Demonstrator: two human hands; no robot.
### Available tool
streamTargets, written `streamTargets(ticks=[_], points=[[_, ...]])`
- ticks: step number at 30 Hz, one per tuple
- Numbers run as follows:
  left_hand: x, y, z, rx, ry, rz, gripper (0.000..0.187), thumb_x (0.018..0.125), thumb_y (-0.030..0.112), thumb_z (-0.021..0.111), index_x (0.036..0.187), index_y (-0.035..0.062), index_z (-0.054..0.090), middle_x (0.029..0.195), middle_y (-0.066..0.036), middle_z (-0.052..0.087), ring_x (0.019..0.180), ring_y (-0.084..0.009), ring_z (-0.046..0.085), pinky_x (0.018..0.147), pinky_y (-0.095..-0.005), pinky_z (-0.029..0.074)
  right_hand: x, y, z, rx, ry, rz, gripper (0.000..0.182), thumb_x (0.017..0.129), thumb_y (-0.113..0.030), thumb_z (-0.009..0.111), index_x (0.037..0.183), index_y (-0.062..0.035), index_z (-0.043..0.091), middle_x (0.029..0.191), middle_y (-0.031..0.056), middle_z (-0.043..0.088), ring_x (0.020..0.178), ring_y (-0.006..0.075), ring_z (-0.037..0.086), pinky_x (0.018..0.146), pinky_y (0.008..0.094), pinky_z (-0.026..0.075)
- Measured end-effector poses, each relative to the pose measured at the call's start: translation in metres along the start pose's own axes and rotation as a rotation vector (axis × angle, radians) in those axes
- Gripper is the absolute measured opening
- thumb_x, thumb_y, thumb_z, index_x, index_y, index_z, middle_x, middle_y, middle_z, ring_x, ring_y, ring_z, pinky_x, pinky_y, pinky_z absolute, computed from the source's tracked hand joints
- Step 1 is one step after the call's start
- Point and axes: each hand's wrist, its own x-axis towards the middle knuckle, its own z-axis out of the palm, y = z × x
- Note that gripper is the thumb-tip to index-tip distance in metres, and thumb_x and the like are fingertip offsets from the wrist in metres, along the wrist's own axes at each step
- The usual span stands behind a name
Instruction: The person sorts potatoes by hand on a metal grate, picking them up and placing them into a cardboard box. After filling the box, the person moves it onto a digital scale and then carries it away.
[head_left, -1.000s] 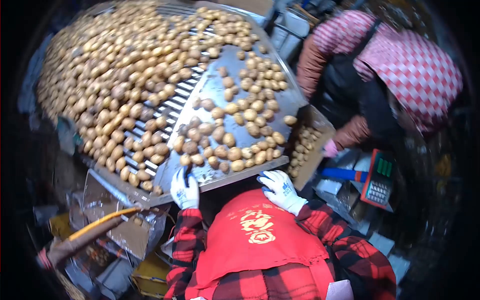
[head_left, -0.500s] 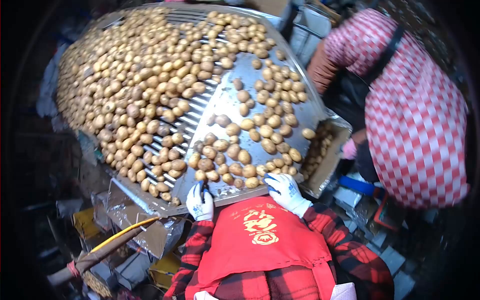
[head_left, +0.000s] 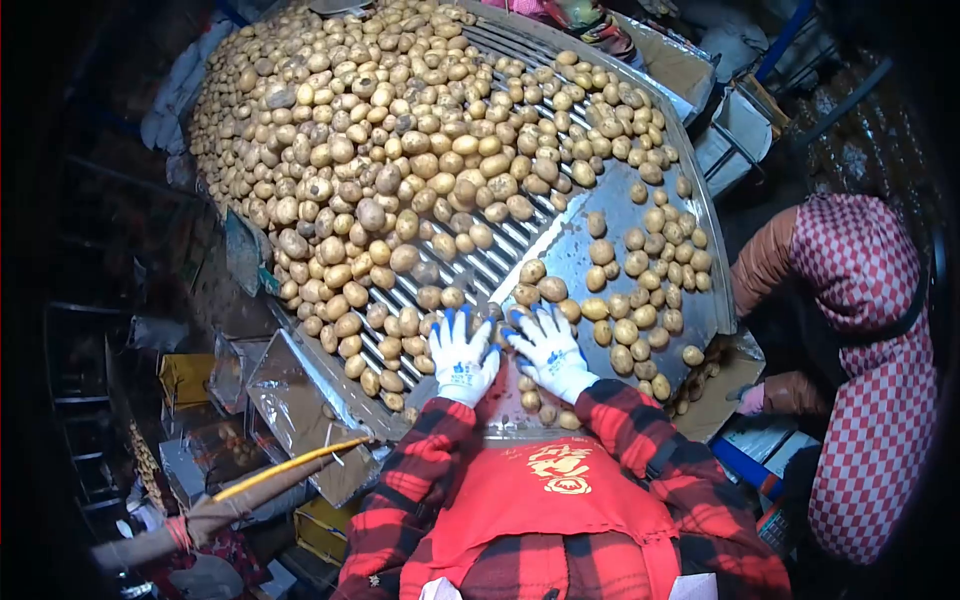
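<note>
Both white gloves have blue fingertips. My left hand [head_left: 463, 360] lies with its fingers spread on the table, at the edge of the metal slats [head_left: 475, 262] and beside several potatoes [head_left: 408, 322]. Close to its right, my right hand [head_left: 550, 355] is also open, its fingertips near potatoes [head_left: 551, 289] on the smooth metal sheet [head_left: 610, 385]. Neither palm shows, and no potato is visibly gripped. A few small potatoes [head_left: 547, 413] lie below my right hand, by the table's front rim [head_left: 500, 432].
A large heap of potatoes [head_left: 330, 150] covers the slats at the left and back. A box [head_left: 735, 385] with potatoes stands at the right corner, beside a co-worker in a checked garment [head_left: 870, 420]. A pole [head_left: 240, 505] juts in at lower left.
My hands have moved forward from the front rim onto the table and closer together. Potatoes near that rim have shifted away. The view has turned, and the co-worker appears lower.
</note>
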Motion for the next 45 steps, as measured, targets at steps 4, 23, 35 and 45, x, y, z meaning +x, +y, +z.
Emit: streamTargets(ticks=[4, 23, 35, 45], points=[[0.083, -0.03, -0.026, -0.081, 0.196, 0.011, 0.047, 0.085, 0.029, 0.071, 0.129, 0.0147, 0.065, 0.146, -0.02, 0.049, 0.136, -0.0439, 0.042, 0.114, -0.0605, 0.028, 0.027, 0.026, -0.006, -0.093, -0.01, 0.172, 0.06, 0.09, -0.036, 0.061, 0.146, -0.0201, 0.05, 0.159, 0.0079, 0.038, 0.143, 0.0385, 0.036, 0.119, 0.0632, 0.017], [0.437, -0.008, 0.004, 0.25, -0.215, 0.07, 0.066, 0.089, 0.059, 0.052, 0.143, 0.0198, 0.054, 0.127, -0.016, 0.067, 0.126, -0.0347, 0.056, 0.111, -0.0651, 0.025, 0.04, 0.035, -0.019, -0.023, -0.12, 0.289, 0.063, 0.088, -0.046, 0.062, 0.145, -0.0216, 0.052, 0.15, 0.0075, 0.048, 0.137, 0.03, 0.043, 0.116, 0.0643, 0.023], [0.249, 0.019, 0.006, -0.079, 0.097, 0.284, 0.064, 0.085, 0.041, 0.067, 0.145, 0.0241, 0.054, 0.134, -0.012, 0.058, 0.13, -0.0548, 0.041, 0.108, -0.0664, 0.03, 0.06, 0.045, -0.021, -0.092, -0.104, 0.453, 0.061, 0.086, -0.048, 0.065, 0.142, -0.0286, 0.053, 0.156, 0.0156, 0.036, 0.145, 0.0357, 0.032, 0.113, 0.0723, 0.019], [0.076, -0.051, -0.029, 0.034, 0.061, 0.031, 0.064, 0.074, 0.035, 0.077, 0.135, 0.0224, 0.062, 0.147, -0.01, 0.049, 0.138, -0.0452, 0.038, 0.114, -0.0694, 0.022, 0.174, 0.07, -0.051, -0.069, -0.036, 0.542, 0.066, 0.093, -0.05, 0.056, 0.152, -0.0239, 0.043, 0.162, 0.0189, 0.029, 0.146, 0.0473, 0.027, 0.114, 0.0734, 0.013]])
